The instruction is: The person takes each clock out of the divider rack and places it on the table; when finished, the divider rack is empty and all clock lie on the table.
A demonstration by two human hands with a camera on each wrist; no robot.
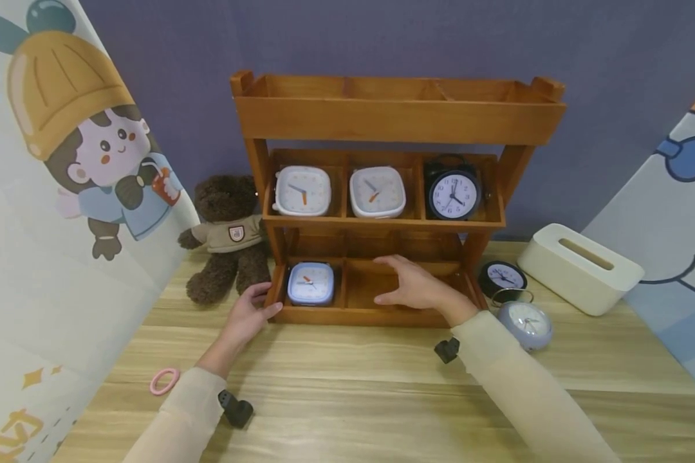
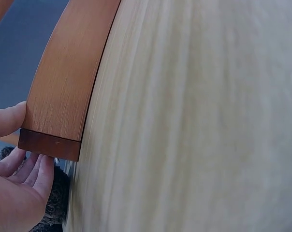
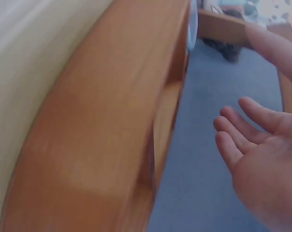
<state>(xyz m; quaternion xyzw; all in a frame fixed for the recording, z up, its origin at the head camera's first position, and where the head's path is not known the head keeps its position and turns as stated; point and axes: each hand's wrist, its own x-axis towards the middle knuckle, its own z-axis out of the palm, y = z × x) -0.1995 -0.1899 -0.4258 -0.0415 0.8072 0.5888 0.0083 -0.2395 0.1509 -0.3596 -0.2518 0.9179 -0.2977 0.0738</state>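
Note:
A brown wooden three-tier shelf (image 1: 399, 122) stands at the back of the table. My left hand (image 1: 248, 316) holds its lower left corner; in the left wrist view the thumb and fingers lie around the wooden end (image 2: 51, 144). Over the bottom tier, right of a blue-rimmed square clock (image 1: 311, 283), my right hand (image 1: 414, 286) is spread with nothing in it. The right wrist view shows its fingers (image 3: 238, 140) apart. Two white square clocks (image 1: 303, 191) and a black round clock (image 1: 454, 195) sit in the middle tier.
A brown teddy bear (image 1: 222, 241) sits against the shelf's left side. Right of the shelf are another black clock (image 1: 502, 278), a grey-purple round clock (image 1: 526, 323) and a cream tissue box (image 1: 579, 270). A pink ring (image 1: 165, 381) lies at the table's left.

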